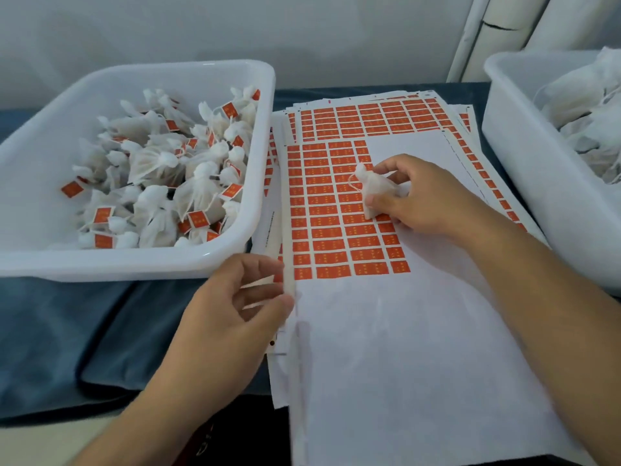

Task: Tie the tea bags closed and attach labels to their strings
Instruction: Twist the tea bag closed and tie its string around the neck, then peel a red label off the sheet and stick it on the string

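Dark blue cloth [67, 331] is spread over the table under a stack of orange label sheets [336, 210]. At the sheets' near left edge, the left hand [232, 307] is held released, fingers loosely curved. Farther on, a white tea bag [373, 193] is pinched on the labels by the right hand [420, 196]. Labelled tea bags [161, 169] are piled in the left white tub [134, 260]; unlabelled bags [584, 119] are kept in the right tub [524, 156].

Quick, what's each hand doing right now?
Left hand: open, fingers loosely curled, holding nothing.
Right hand: holding a tea bag over the label sheet.
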`<state>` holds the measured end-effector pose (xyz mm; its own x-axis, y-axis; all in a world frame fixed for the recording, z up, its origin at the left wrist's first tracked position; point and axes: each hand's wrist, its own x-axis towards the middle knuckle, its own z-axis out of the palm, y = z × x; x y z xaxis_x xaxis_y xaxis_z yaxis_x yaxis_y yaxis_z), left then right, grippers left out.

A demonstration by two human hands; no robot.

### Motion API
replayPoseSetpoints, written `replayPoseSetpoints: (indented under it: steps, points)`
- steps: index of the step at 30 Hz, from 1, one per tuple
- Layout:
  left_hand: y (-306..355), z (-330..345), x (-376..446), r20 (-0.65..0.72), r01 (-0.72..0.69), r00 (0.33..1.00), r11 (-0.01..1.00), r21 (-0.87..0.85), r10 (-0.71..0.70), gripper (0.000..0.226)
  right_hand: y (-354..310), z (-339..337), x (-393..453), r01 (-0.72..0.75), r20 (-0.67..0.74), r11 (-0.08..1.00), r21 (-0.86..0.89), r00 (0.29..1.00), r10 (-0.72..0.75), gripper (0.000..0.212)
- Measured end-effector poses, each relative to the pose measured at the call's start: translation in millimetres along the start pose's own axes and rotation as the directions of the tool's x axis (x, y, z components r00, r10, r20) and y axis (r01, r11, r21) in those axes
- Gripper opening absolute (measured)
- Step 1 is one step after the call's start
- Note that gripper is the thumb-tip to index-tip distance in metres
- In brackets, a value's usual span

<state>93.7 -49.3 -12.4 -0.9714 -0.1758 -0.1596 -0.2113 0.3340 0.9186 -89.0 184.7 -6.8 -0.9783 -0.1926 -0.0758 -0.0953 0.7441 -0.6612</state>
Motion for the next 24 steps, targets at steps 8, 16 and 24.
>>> replayPoseSetpoints:
  steps: [8, 16, 24]
  points:
    - [10, 8, 17, 0.203, 0.241, 0.965, 0.861, -0.448, -0.165, 0.056, -20, 4, -48, 0.063, -0.225, 0.99, -0.123, 0.97, -0.09, 0.061]
    - [11, 9, 23, 0.304, 0.33, 0.934, 0.785, -0.525, -0.19, 0.047, -48, 18, -128, 0.23, 0.109, 0.97, -0.072, 0.969, -0.222, 0.045]
    - [8, 14, 22, 0.365, 0.38, 0.911, 0.738, -0.557, -0.193, 0.071, -41, 36, -139, 0.26, 0.048, 0.945, -0.199, 0.966, -0.256, 0.058]
